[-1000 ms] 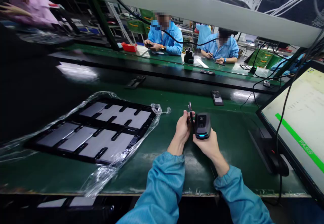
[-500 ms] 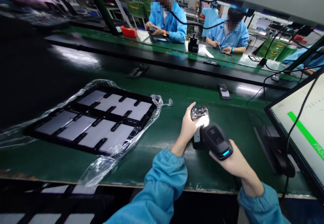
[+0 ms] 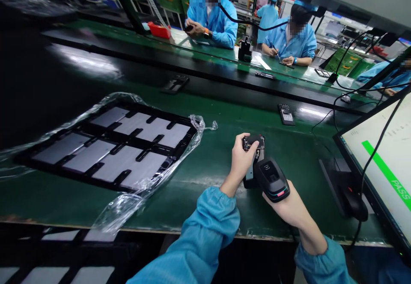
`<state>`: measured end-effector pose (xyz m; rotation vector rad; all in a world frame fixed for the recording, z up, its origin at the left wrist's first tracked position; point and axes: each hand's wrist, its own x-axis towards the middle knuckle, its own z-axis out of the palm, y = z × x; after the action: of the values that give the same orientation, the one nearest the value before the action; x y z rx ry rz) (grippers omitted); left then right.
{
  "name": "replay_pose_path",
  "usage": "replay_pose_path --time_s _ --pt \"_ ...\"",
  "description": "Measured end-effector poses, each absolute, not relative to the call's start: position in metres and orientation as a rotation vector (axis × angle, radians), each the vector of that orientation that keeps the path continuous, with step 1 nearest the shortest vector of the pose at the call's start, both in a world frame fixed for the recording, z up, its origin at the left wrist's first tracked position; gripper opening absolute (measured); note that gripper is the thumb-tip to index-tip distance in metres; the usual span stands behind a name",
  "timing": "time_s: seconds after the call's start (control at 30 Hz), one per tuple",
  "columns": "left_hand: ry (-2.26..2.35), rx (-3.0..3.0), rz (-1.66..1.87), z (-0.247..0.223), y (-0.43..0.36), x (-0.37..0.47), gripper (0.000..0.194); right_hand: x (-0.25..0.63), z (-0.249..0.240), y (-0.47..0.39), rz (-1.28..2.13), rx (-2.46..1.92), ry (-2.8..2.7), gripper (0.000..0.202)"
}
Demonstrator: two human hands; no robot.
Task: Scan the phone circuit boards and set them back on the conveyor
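Observation:
My left hand (image 3: pixel 240 159) is closed around the upper part of an opened phone (image 3: pixel 249 180), with its thumb lying over the bare circuit board. The phone rests on or just above the green bench. My right hand (image 3: pixel 289 207) is wrapped around a black handheld barcode scanner (image 3: pixel 270 176), whose head covers part of the phone. A small red light shows on the scanner's back end. The scanner's handle and the fingers around it are mostly hidden underneath.
On the left lies a black tray (image 3: pixel 128 143) of grey flat panels in clear plastic wrap (image 3: pixel 112 213). A monitor (image 3: pixel 379 147) reading PASS stands at right, beside a black mouse (image 3: pixel 355 202). Another opened phone (image 3: pixel 286 115) lies farther back. Co-workers sit across the black conveyor (image 3: pixel 205 76).
The scanner's bright beam on the phone and my thumb has gone out. Its rear light has turned from blue to red. Both hands keep their holds, and the view has shifted slightly.

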<state>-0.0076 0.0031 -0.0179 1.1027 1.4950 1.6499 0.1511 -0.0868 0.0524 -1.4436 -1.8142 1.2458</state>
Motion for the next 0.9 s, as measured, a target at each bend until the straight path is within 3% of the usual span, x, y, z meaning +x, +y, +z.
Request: replay_pose_path --time_s 0.13,0.43,0.73,0.9 --pt "1.475 1.127 1.682 -0.019 0.000 -0.007 0.029 0.145 0.055 -0.089 1.240 -1.381 -1.804 0.010" --pt "1.566 1.135 1.709 -0.014 -0.011 -0.002 0.036 0.114 0.071 -0.073 1.193 -1.339 -1.771 0.015" --pt "1.528 1.180 1.776 -0.010 -0.010 -0.001 0.027 0.131 0.078 -0.078 1.365 -1.355 -1.700 0.025" --pt "1.540 1.176 1.911 -0.006 -0.012 -0.001 0.011 0.150 0.082 -0.083 1.386 -1.430 -1.695 0.032"
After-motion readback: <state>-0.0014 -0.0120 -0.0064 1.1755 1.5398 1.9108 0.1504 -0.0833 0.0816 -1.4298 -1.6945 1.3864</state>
